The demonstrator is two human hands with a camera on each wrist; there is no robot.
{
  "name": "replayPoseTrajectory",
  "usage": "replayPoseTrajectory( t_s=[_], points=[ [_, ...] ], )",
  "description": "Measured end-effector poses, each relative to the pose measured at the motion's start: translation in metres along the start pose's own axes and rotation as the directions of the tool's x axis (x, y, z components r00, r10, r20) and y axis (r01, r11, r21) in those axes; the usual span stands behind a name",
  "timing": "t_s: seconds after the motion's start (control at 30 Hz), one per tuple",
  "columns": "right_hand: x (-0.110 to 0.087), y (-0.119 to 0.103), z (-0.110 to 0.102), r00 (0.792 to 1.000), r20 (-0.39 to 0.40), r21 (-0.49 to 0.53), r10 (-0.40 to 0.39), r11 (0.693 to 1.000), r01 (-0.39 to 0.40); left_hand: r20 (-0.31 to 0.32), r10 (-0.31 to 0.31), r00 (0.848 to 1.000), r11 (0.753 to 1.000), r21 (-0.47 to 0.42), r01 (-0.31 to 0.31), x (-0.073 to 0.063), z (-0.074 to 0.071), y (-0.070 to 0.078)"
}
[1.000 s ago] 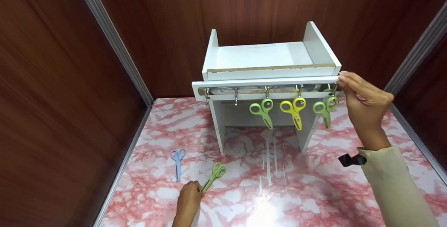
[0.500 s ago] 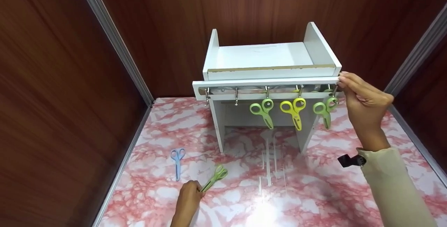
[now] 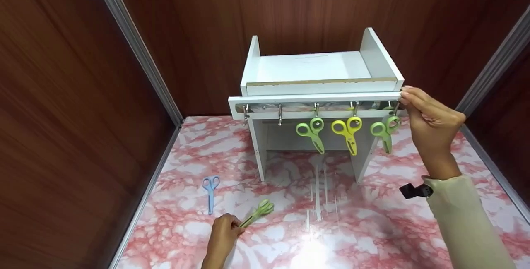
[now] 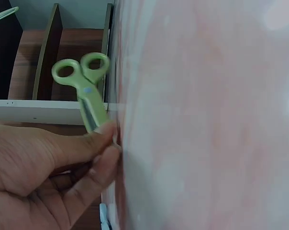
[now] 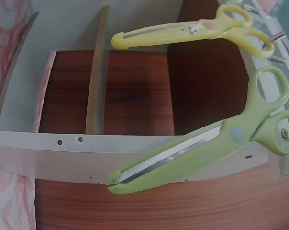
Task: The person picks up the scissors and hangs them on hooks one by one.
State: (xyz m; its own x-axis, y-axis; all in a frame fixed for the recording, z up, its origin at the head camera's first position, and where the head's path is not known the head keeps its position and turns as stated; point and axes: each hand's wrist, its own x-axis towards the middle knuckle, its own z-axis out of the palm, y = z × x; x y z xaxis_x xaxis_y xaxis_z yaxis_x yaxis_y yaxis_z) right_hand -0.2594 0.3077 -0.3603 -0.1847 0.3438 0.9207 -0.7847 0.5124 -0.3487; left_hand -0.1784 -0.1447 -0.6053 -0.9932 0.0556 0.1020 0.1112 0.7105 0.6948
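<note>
My left hand (image 3: 224, 231), low in the head view, pinches a pair of green scissors (image 3: 259, 212) by the blade end. Their handle loops point away to the upper right, and the left wrist view shows thumb and fingertips on the green blade (image 4: 93, 110). At the right end of the white hook rail (image 3: 314, 96), my right hand (image 3: 434, 124) grips the rail between thumb and fingers. From the rail's hooks hang green scissors (image 3: 311, 133), yellow scissors (image 3: 348, 134) and, nearest my right hand, another green pair (image 3: 385, 132). Blue scissors (image 3: 210, 194) lie flat on the table.
Behind the rail stands a white shelf unit (image 3: 323, 87) on side panels. Two hooks at the rail's left, including the leftmost hook (image 3: 245, 115), bear no scissors. Wood-grain walls (image 3: 306, 4) enclose the pink marbled table (image 3: 186, 153) at the back and both sides.
The green scissors in my left hand have swung slightly, their loops moving right and down and turning more edge-on. My right hand keeps its grip on the rail.
</note>
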Motion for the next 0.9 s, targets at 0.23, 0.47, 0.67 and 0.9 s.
replayPoseTrajectory(
  t_s=[0.23,0.47,0.67,0.9],
  points=[
    [-0.0007,0.0004,0.0016,1.0,-0.007,0.012,-0.004,1.0,0.004,-0.076,0.043,0.996,0.997,-0.061,-0.048,0.0009,-0.0002,0.0031],
    [0.0004,-0.0003,0.0008,1.0,0.004,-0.008,-0.012,1.0,0.012,-0.156,0.093,0.983,0.991,-0.081,-0.106,0.0045,-0.0027,0.0048],
    [0.0014,-0.0006,0.0005,1.0,0.009,-0.012,-0.018,1.0,0.018,-0.166,0.089,0.982,0.987,-0.115,-0.109,0.0068,-0.0046,0.0069],
    [0.0002,-0.0007,-0.0003,1.0,0.01,-0.001,-0.012,1.0,0.012,-0.138,0.085,0.987,0.982,-0.154,-0.106,0.0062,-0.0057,0.0092]
  ],
)
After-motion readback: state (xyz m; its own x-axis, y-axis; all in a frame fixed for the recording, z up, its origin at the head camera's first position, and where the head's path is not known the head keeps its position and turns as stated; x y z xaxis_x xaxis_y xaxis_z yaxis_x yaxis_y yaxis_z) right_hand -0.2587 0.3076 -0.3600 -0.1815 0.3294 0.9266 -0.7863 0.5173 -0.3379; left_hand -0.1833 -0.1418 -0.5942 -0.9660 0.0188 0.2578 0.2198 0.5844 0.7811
